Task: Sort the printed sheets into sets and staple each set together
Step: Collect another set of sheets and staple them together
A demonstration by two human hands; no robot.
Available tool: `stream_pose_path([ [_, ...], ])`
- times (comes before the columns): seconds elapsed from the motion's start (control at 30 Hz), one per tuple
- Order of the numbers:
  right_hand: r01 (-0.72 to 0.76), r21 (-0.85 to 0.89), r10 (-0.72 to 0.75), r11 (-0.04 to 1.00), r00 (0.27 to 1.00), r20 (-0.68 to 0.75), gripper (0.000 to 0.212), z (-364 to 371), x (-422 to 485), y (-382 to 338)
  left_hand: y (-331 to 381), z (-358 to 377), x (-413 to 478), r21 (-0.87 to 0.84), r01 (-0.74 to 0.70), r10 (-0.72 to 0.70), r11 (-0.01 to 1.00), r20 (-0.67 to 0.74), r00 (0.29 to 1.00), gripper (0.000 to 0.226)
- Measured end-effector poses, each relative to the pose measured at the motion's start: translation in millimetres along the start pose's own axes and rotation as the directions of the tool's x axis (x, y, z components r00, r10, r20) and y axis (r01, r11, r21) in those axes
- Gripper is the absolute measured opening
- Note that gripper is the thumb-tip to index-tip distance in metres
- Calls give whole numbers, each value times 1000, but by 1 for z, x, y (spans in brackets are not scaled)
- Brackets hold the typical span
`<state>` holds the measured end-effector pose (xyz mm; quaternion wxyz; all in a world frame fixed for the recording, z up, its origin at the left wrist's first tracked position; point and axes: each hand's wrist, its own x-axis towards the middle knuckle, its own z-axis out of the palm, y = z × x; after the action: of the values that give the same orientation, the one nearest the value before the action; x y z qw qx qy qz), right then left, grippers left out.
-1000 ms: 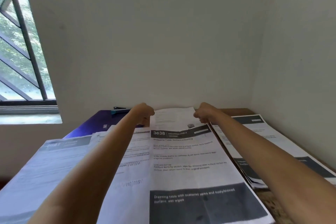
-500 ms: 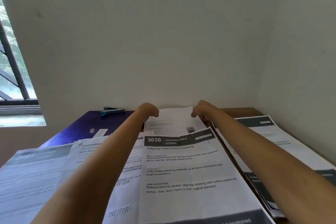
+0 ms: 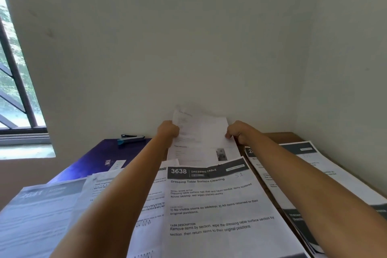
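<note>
Both hands reach to the desk's far edge, where a printed sheet (image 3: 204,132) is held up off the pile against the wall (image 3: 188,37). The left hand (image 3: 167,131) grips the sheet's left edge with fingers curled round it; the right hand (image 3: 238,133) pinches the right edge, fingers likewise curled. The sheet's print is too blurred to read. Just beneath it lies another page bearing a small photo (image 3: 221,154), partly overlapped by a sheet headed "3638 Dressing Table" (image 3: 215,205) that runs toward the near edge. The left forearm crosses a fanned spread of sheets (image 3: 41,211) covering the desk's left side and hides much of their text. The right forearm passes over a second stack (image 3: 303,165) lying along the right edge. A blue-and-black stapler (image 3: 130,138) rests at the far left, on a dark purple folder (image 3: 94,159), well apart from both hands. Bare brown desk (image 3: 280,137) shows at the far right corner. A barred window (image 3: 14,90) stands at left.
</note>
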<state>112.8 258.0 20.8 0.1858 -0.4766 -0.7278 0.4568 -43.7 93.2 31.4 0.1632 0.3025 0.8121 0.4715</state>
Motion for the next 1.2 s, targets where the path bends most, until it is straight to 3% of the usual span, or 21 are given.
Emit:
stream_pose_path([
  [0.13,122,157,-114,980,992,-60,30,-16,-17,-15,25,-13,-13,-205,-151,131,967,-107,986,28],
  [0.3,291,378,-267,879,957,-115,48,-41,-50,-40,62,-38,-40,-289,-375,315,881,-233,920,32],
  [0.67,639,342,-504,689,762,-408,38,-82,-138,-89,123,-95,-122,-322,-623,510,713,-372,776,34],
  [0.8,661,371,-515,652,746,-423,24,-89,-168,-93,127,-112,-145,-332,-605,507,724,-339,793,31],
  [0.9,646,345,-519,681,758,-395,21,-92,-186,-89,129,-120,-168,-380,-544,469,748,-277,839,29],
  [1.03,555,340,-476,759,830,-291,20,-88,-204,-79,116,-129,-192,-391,-477,460,787,-144,876,30],
  [1.2,320,327,-309,889,947,-88,17,-74,-220,-62,81,-128,-204,-489,-346,366,801,-58,929,8],
])
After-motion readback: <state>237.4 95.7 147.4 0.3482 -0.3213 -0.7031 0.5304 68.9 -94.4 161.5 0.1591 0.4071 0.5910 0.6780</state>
